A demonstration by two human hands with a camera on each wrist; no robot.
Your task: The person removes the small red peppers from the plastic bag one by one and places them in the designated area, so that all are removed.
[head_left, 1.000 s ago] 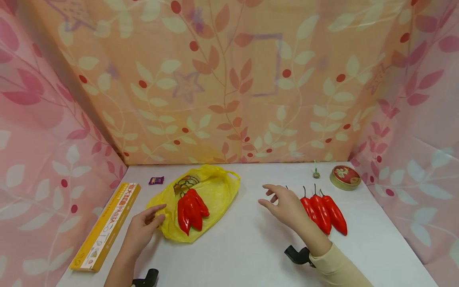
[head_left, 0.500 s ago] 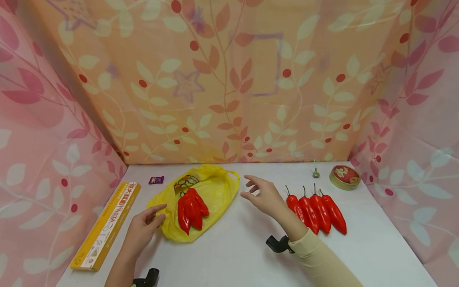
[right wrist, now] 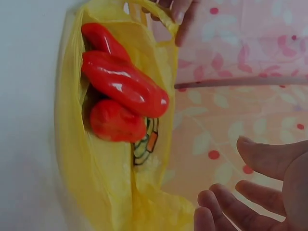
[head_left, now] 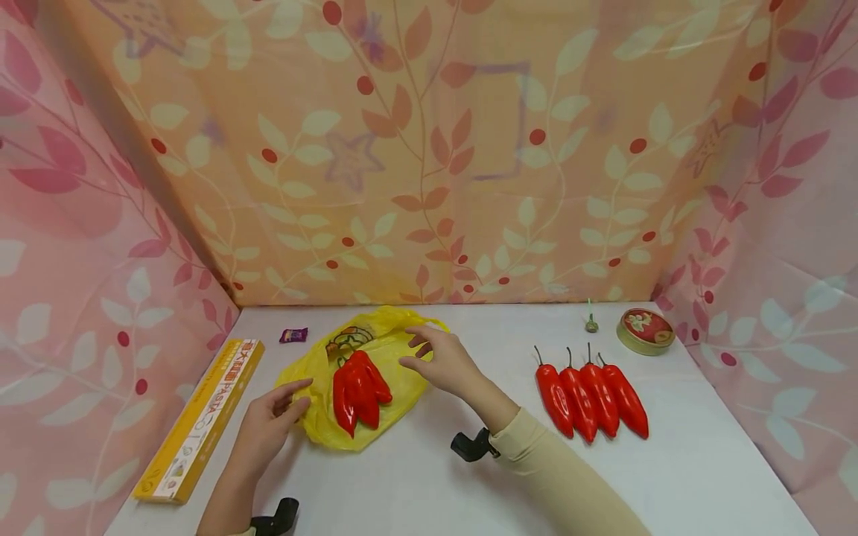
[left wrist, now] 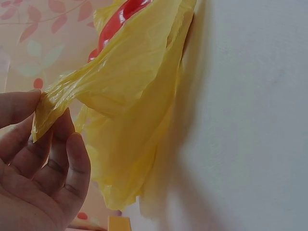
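A yellow plastic bag (head_left: 400, 418) lies spread on the table, with red chili peppers (head_left: 362, 391) resting on its open side. My left hand (head_left: 263, 432) pinches the bag's near-left edge between thumb and fingers; the left wrist view shows the plastic (left wrist: 125, 91) pulled up to that hand (left wrist: 41, 178). Over the bag's right side hovers my right hand (head_left: 447, 363), fingers loosely bent and holding nothing. The right wrist view has this hand (right wrist: 262, 195) apart from the bag (right wrist: 103, 178) and its peppers (right wrist: 122, 86).
Several more red peppers (head_left: 579, 406) lie in a row on the right. Behind them are a round red-lidded tin (head_left: 646, 331) and a small greenish item with a thin stem (head_left: 591, 325). A yellow pasta box (head_left: 201, 420) and a purple-wrapped sweet (head_left: 293, 336) lie left.
My right hand has moved left from beside the pepper row to above the bag, uncovering the whole row. My left hand and the bag have stayed put.
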